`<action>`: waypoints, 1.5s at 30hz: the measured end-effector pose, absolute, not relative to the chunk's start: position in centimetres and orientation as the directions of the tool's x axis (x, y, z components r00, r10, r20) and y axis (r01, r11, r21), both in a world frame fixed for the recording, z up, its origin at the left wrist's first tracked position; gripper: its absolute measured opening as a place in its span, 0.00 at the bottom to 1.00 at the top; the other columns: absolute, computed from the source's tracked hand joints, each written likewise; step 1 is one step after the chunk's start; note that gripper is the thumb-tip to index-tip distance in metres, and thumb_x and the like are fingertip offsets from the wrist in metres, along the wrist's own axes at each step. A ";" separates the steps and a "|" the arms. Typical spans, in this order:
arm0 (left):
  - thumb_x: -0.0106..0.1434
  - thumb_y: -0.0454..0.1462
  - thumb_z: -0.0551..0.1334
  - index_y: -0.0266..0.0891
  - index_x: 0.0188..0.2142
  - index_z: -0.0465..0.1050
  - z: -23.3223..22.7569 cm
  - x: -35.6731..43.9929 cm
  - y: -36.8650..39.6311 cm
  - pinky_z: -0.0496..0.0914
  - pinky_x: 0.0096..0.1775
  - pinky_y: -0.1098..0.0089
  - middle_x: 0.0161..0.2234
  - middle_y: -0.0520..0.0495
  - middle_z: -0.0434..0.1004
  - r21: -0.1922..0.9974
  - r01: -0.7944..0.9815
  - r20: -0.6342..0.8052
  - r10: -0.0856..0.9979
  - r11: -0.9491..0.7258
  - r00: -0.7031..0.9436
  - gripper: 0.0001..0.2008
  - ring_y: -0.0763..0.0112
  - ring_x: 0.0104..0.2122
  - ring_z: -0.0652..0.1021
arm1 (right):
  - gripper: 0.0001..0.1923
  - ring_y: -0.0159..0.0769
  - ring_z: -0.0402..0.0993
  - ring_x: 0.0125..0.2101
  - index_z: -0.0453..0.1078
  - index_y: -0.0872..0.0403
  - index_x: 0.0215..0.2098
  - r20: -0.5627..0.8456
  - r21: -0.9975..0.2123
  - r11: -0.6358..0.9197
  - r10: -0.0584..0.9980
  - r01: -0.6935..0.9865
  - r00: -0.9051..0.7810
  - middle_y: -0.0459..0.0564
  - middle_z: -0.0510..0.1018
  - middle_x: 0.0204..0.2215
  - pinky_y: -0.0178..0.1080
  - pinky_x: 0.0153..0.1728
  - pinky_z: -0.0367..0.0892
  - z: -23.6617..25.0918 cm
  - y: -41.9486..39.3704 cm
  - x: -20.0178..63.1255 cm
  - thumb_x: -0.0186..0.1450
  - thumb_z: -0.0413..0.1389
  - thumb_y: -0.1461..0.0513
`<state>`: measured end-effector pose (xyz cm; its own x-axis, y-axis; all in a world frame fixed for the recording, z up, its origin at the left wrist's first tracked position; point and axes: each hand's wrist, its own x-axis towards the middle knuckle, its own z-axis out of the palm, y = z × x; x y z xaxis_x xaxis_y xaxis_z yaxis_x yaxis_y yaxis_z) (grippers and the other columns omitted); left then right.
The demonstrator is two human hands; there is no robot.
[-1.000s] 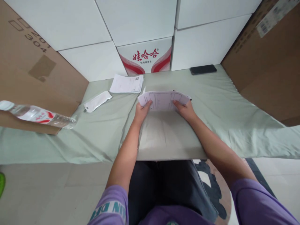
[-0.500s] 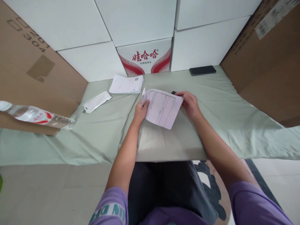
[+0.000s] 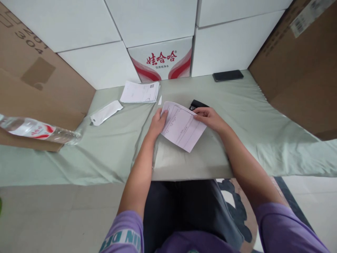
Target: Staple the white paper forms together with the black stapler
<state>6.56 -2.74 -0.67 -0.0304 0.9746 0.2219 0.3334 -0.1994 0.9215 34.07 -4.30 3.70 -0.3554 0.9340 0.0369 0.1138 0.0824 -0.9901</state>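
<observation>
A printed paper form [image 3: 184, 128], pale pink-white with ruled lines, is held up over the table, tilted toward me. My left hand [image 3: 158, 123] pinches its left edge with the thumb on top. At the upper right edge, my right hand [image 3: 209, 117] is closed on the same paper, thumb and fingers at the margin. Just behind that hand lies a black object [image 3: 198, 104] with a metal end, which looks like a stapler; the paper and fingers partly hide it. A small white paper scrap [image 3: 160, 100] lies behind the left hand.
A stack of printed papers [image 3: 140, 92] and a white plastic packet [image 3: 106, 112] lie to the left. A black phone [image 3: 228, 76] rests at the back right. White boxes [image 3: 162, 59] line the back. Cardboard boxes [image 3: 297, 80] flank both sides, and a water bottle [image 3: 39, 130] lies at far left.
My right hand has come away from the black object and now grips the paper's upper right edge. The paper has turned slightly and tipped lower; more of the black object shows.
</observation>
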 end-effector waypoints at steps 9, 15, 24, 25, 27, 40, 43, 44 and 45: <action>0.66 0.50 0.62 0.44 0.29 0.71 -0.3 5.9 -2.8 0.70 0.41 0.65 0.24 0.50 0.72 0.841 0.479 0.272 0.962 -0.251 0.025 0.15 0.63 0.31 0.76 | 0.09 0.46 0.75 0.33 0.76 0.50 0.36 0.295 -0.777 0.280 0.953 0.564 -0.066 0.51 0.78 0.27 0.48 0.38 0.71 3.5 -3.5 36.0 0.63 0.59 0.54; 0.66 0.45 0.61 0.45 0.30 0.75 0.0 7.3 -3.4 0.67 0.42 0.64 0.23 0.47 0.74 0.742 0.627 0.234 0.968 -0.238 0.090 0.10 0.57 0.33 0.78 | 0.21 0.57 0.71 0.50 0.72 0.52 0.52 0.395 -0.546 0.320 0.913 0.774 -0.099 0.61 0.78 0.49 0.59 0.52 0.65 0.6 -1.5 35.9 0.61 0.57 0.57; 0.61 0.41 0.67 0.44 0.30 0.79 -1.0 8.0 -3.2 0.68 0.45 0.62 0.25 0.46 0.75 0.855 0.472 0.185 0.976 -0.218 0.115 0.05 0.54 0.38 0.77 | 0.16 0.47 0.74 0.41 0.75 0.51 0.41 0.293 -0.686 0.411 0.911 0.600 -0.289 0.50 0.80 0.37 0.47 0.45 0.68 1.7 -2.1 34.6 0.54 0.56 0.60; 0.61 0.40 0.67 0.44 0.30 0.79 -1.1 8.0 -3.1 0.68 0.46 0.61 0.26 0.45 0.75 0.859 0.465 0.175 0.976 -0.215 0.127 0.05 0.53 0.39 0.77 | 0.16 0.47 0.73 0.41 0.75 0.51 0.41 0.289 -0.687 0.406 0.913 0.602 -0.286 0.50 0.80 0.36 0.47 0.44 0.68 1.8 -2.2 34.4 0.54 0.56 0.61; 0.62 0.40 0.67 0.43 0.29 0.79 -1.2 8.1 -3.0 0.68 0.46 0.60 0.27 0.44 0.76 0.836 0.499 0.164 0.972 -0.226 0.166 0.06 0.53 0.40 0.77 | 0.16 0.47 0.73 0.41 0.75 0.51 0.41 0.284 -0.687 0.397 0.918 0.609 -0.278 0.50 0.79 0.36 0.47 0.44 0.68 1.8 -2.3 34.2 0.54 0.56 0.61; 0.62 0.41 0.67 0.45 0.34 0.83 -2.3 8.8 -3.5 0.68 0.49 0.58 0.26 0.46 0.76 0.792 0.529 0.213 0.950 -0.305 0.228 0.06 0.52 0.40 0.78 | 0.16 0.48 0.73 0.42 0.75 0.51 0.43 0.272 -0.687 0.384 0.923 0.617 -0.272 0.50 0.79 0.37 0.50 0.47 0.69 1.5 -2.2 34.1 0.56 0.58 0.60; 0.61 0.39 0.67 0.44 0.33 0.83 -1.8 9.9 -4.2 0.67 0.51 0.54 0.23 0.46 0.74 0.803 0.532 0.200 0.963 -0.268 0.182 0.05 0.50 0.40 0.78 | 0.15 0.48 0.73 0.42 0.75 0.51 0.43 0.265 -0.667 0.403 0.914 0.627 -0.306 0.50 0.78 0.37 0.49 0.46 0.70 1.2 -2.1 34.2 0.57 0.58 0.58; 0.61 0.39 0.67 0.44 0.33 0.83 -1.4 10.2 -4.4 0.67 0.51 0.53 0.24 0.45 0.74 0.806 0.540 0.186 0.969 -0.244 0.161 0.05 0.50 0.40 0.78 | 0.15 0.48 0.73 0.42 0.75 0.51 0.43 0.268 -0.657 0.415 0.909 0.629 -0.320 0.51 0.78 0.37 0.49 0.46 0.70 1.1 -2.2 34.3 0.58 0.58 0.58; 0.62 0.40 0.67 0.44 0.34 0.83 -1.0 10.4 -4.6 0.67 0.52 0.53 0.25 0.45 0.76 0.798 0.561 0.165 0.975 -0.221 0.149 0.06 0.50 0.41 0.78 | 0.15 0.47 0.73 0.42 0.75 0.50 0.43 0.281 -0.646 0.430 0.902 0.631 -0.327 0.51 0.78 0.38 0.49 0.46 0.70 1.3 -2.3 34.3 0.58 0.58 0.57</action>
